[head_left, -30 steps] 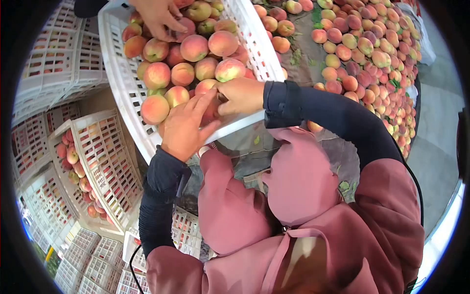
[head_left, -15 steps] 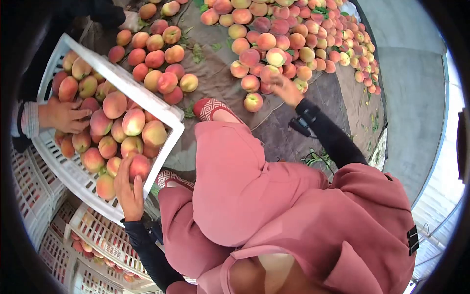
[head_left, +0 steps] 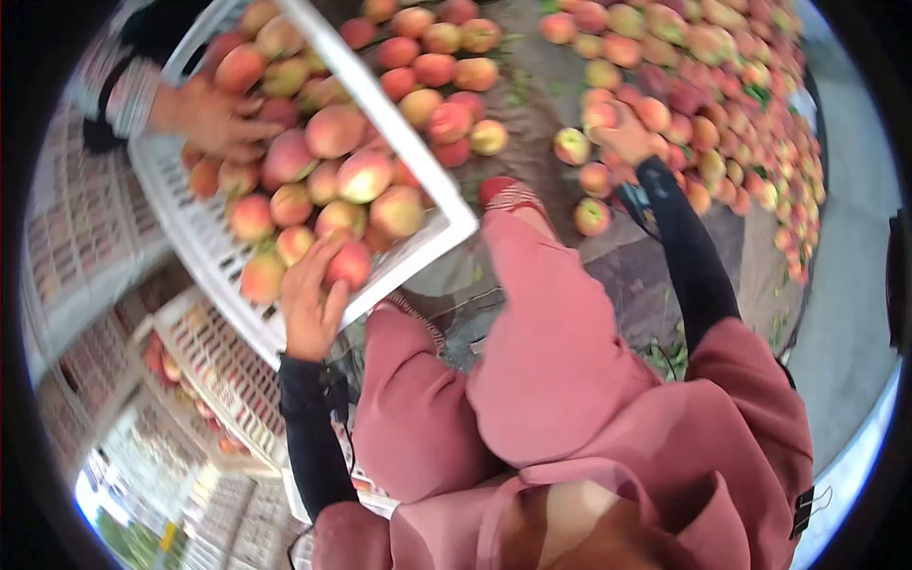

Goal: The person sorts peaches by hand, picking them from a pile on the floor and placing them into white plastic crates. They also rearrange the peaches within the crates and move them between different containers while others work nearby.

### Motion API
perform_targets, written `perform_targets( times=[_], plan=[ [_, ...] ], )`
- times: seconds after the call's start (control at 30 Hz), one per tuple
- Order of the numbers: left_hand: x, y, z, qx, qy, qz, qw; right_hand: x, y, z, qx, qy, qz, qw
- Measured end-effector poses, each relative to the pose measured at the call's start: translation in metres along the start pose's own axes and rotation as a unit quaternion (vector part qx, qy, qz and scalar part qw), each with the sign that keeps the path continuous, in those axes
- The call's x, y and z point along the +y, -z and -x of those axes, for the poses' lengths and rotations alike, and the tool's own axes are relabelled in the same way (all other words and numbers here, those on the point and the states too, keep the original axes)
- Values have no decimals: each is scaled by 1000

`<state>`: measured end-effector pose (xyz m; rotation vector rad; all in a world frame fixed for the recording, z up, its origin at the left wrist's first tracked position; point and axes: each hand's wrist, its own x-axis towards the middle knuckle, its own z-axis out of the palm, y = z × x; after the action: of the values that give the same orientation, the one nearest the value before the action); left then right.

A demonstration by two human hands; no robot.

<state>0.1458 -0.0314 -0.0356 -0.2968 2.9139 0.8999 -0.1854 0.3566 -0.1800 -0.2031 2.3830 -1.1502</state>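
Observation:
A white plastic crate (head_left: 425, 163) full of red and yellow peaches stands tilted at the left. At its near corner, my left hand (head_left: 312, 296) has its thumb and fingers around a red peach (head_left: 349, 265) among the others. My right hand (head_left: 629, 141) is at the near edge of a large peach pile (head_left: 703, 133), its fingers curled on a peach (head_left: 600, 115); motion blurs the grip somewhat. Close by that hand lie a yellowish-red peach (head_left: 572, 146) and another single peach (head_left: 592, 217).
Another person's hand (head_left: 220, 122) rests on the peaches inside the crate. A smaller group of peaches (head_left: 434, 69) lies on the brown ground sheet (head_left: 518, 71) behind it. More crates with peaches (head_left: 223, 356) are stacked at the lower left.
My view has turned, so the scene sits further right. My right hand has gone from hovering near the pile's front to a peach in it. The left stays at its peach.

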Motion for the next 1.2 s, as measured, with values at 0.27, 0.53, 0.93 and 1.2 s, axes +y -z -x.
perform_targets(
  times=[0.27, 0.53, 0.93, 1.2],
  plan=[
    [-2, 0, 5, 27, 5, -1, 1000, -236, -56, 93, -250, 338, -116, 900],
    [-6, -2, 9, 54, -16, 5, 998, -260, -149, 73, -384, 416, 282, 774],
    [0, -1, 4, 34, -33, 2, 999, -167, -14, 48, -118, 198, -127, 965],
    [7, -2, 0, 24, -31, -46, 998, -4, -99, 51, -64, 175, 97, 978]
  ],
)
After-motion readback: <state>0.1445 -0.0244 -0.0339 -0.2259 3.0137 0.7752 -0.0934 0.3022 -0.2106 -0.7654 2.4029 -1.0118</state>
